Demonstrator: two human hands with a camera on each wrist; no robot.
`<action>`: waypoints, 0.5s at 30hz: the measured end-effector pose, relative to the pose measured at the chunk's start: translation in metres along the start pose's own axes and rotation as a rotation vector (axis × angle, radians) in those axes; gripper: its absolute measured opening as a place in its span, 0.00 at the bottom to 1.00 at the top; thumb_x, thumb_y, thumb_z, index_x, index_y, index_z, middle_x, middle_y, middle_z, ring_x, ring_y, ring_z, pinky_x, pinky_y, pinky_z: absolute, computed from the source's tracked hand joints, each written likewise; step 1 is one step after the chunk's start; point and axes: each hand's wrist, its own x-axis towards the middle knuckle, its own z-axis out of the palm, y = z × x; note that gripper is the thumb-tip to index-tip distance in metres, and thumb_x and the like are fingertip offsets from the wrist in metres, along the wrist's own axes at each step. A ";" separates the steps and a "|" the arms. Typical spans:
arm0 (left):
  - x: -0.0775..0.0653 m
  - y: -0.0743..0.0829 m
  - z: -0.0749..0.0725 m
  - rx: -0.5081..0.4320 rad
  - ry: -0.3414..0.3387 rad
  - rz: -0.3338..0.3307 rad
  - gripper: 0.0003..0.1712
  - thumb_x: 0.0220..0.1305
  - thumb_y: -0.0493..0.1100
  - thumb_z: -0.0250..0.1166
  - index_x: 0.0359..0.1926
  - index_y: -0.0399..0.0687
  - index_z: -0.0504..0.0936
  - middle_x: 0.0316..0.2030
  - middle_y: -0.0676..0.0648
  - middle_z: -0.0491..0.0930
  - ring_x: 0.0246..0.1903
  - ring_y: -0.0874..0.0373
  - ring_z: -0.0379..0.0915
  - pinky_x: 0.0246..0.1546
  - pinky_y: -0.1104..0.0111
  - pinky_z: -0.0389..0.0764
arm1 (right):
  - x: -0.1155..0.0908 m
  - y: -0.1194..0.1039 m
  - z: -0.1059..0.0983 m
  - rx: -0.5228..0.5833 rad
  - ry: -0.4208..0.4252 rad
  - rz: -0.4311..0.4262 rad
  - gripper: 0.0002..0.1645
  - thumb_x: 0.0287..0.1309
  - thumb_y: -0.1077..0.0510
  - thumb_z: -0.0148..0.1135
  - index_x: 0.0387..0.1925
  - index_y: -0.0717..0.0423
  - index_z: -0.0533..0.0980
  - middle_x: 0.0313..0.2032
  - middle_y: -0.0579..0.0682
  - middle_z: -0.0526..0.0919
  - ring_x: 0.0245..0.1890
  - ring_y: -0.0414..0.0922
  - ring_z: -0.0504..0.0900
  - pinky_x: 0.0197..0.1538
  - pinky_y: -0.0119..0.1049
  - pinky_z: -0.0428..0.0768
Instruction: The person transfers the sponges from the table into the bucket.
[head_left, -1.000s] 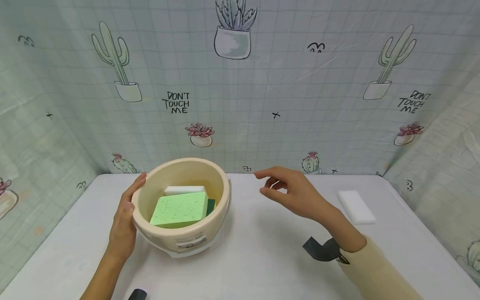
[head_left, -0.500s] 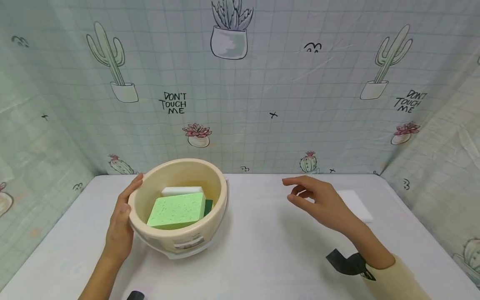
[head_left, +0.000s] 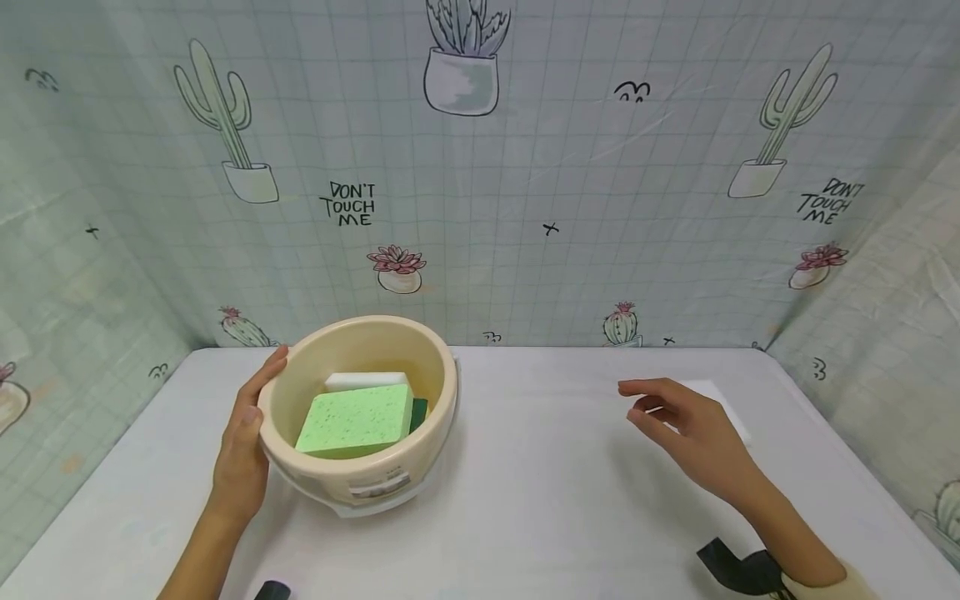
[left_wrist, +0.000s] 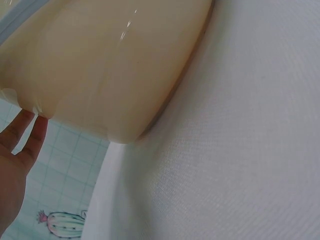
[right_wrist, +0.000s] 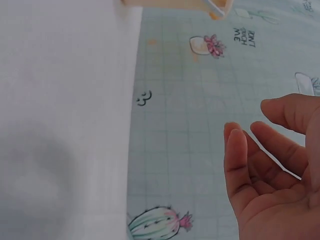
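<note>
On the left of the table stands a cream bucket (head_left: 442, 367). Inside it lie a light green sponge (head_left: 356, 419), a white block (head_left: 367, 381) and a dark green piece (head_left: 418, 413), mostly hidden. My left hand (head_left: 242, 454) holds the bucket's left side near the rim, and its fingertips (left_wrist: 39, 127) meet the outer wall in the left wrist view. My right hand (head_left: 690, 429) hovers above the table on the right with loosely bent fingers and nothing in them. Partly behind it lies a flat white block (head_left: 726, 400).
A white cloth covers the table (head_left: 525, 500). Patterned curtain (head_left: 487, 167) with cactus drawings closes off the back and both sides. A dark object (head_left: 272, 590) shows at the bottom edge near my left forearm.
My right hand has moved right, away from the bucket, toward the white block on the table, and now covers part of it. The left hand and the bucket have stayed in place.
</note>
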 end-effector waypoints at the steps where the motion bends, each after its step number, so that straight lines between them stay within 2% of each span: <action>1: 0.000 0.000 0.000 0.000 0.001 -0.001 0.28 0.75 0.43 0.33 0.69 0.33 0.57 0.72 0.40 0.50 0.72 0.52 0.39 0.67 0.73 0.47 | -0.003 0.002 -0.001 -0.015 0.008 0.006 0.19 0.62 0.60 0.62 0.54 0.45 0.77 0.47 0.40 0.81 0.41 0.37 0.79 0.44 0.24 0.77; 6: -0.001 -0.001 0.000 -0.005 0.001 0.000 0.28 0.75 0.43 0.34 0.69 0.33 0.57 0.72 0.40 0.50 0.72 0.51 0.39 0.67 0.72 0.47 | -0.017 0.017 -0.007 -0.080 0.051 0.050 0.19 0.62 0.60 0.63 0.54 0.44 0.77 0.46 0.40 0.81 0.40 0.34 0.79 0.41 0.21 0.76; 10: -0.001 -0.001 0.001 -0.013 -0.001 0.003 0.28 0.74 0.43 0.34 0.69 0.33 0.57 0.72 0.40 0.50 0.72 0.51 0.39 0.67 0.72 0.47 | -0.029 0.032 -0.012 -0.126 0.087 0.124 0.18 0.62 0.57 0.63 0.53 0.43 0.77 0.45 0.40 0.81 0.38 0.33 0.80 0.40 0.21 0.76; 15: -0.001 -0.001 0.001 -0.018 0.001 0.006 0.28 0.74 0.43 0.34 0.69 0.33 0.58 0.72 0.40 0.51 0.72 0.51 0.39 0.67 0.72 0.46 | -0.040 0.048 -0.016 -0.117 0.131 0.162 0.16 0.62 0.58 0.63 0.52 0.48 0.78 0.44 0.43 0.82 0.37 0.34 0.81 0.38 0.21 0.77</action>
